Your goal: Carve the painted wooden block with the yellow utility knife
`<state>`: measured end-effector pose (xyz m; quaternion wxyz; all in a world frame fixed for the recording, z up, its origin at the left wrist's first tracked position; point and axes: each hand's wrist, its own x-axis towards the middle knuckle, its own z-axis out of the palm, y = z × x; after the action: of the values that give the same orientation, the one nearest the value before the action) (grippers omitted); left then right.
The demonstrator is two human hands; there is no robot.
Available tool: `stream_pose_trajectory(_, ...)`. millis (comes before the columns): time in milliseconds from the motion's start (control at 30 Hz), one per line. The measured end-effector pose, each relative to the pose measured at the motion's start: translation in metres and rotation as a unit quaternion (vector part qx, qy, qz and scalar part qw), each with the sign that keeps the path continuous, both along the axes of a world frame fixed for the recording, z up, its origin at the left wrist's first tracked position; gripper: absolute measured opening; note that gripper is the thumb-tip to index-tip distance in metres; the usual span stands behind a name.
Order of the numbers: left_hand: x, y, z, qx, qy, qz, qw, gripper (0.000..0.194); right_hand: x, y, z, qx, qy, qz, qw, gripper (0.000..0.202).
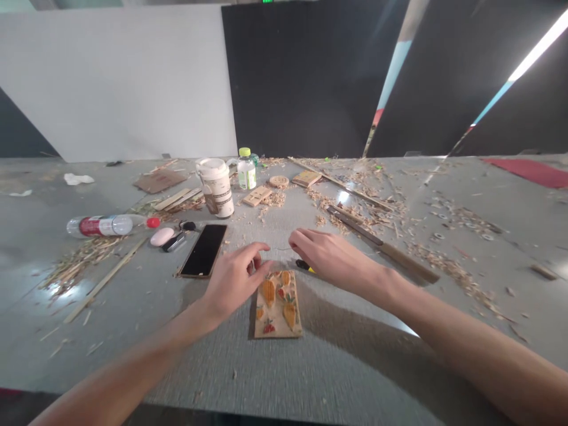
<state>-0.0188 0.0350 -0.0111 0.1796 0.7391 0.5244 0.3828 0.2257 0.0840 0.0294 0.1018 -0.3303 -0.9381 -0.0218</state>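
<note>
A small carved wooden board (278, 307) with orange and red fruit shapes lies flat on the grey table (213, 373). My left hand (237, 275) is over the board's upper left edge, thumb and fingers apart in a curve, with nothing between them. Up and to the right of the board is my right hand (322, 251), its fingers curled in and pointing left. What those fingers hold, if anything, is hidden. A black and yellow tool (304, 265) lies just under the right hand, partly covered by it.
Left of my hands lie a phone (205, 251) and a plastic bottle (113, 225). A cup (216, 189) and a small bottle (247, 170) stand behind. Wooden strips (381, 242) and shavings lie at right; a dark panel (306, 77) rises behind the table.
</note>
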Motion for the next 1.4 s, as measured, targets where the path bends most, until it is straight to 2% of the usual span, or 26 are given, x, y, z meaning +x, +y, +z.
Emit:
stream_pose_trajectory(300,0.000,-0.002,0.002,0.032,-0.015,-0.025,0.999,0.010,-0.001,-0.009,-0.004,-0.022,0.035,0.014,0.999,0.016)
stream_pose_trajectory(667,0.011,-0.015,0.004,0.041,-0.055,-0.026,0.997,0.020,-0.017,-0.029,-0.013,-0.093,0.130,0.013,0.987,0.022)
stream_pose_trajectory(833,0.011,-0.014,0.004,0.012,-0.067,-0.040,0.997,0.028,-0.018,-0.032,-0.016,-0.103,0.177,-0.028,0.978,0.022)
stream_pose_trajectory(967,0.012,-0.014,0.002,0.013,-0.073,-0.039,0.997,0.023,-0.020,-0.034,-0.017,-0.112,0.200,-0.051,0.972,0.021)
stream_pose_trajectory(1233,0.013,-0.017,0.002,0.048,-0.057,-0.038,0.996,0.016,-0.020,-0.037,-0.019,-0.136,0.226,-0.040,0.964,0.019)
stream_pose_trajectory(1400,0.010,-0.016,0.000,0.056,-0.064,-0.078,0.993,0.018,-0.018,-0.034,-0.014,-0.147,0.237,-0.023,0.960,0.018)
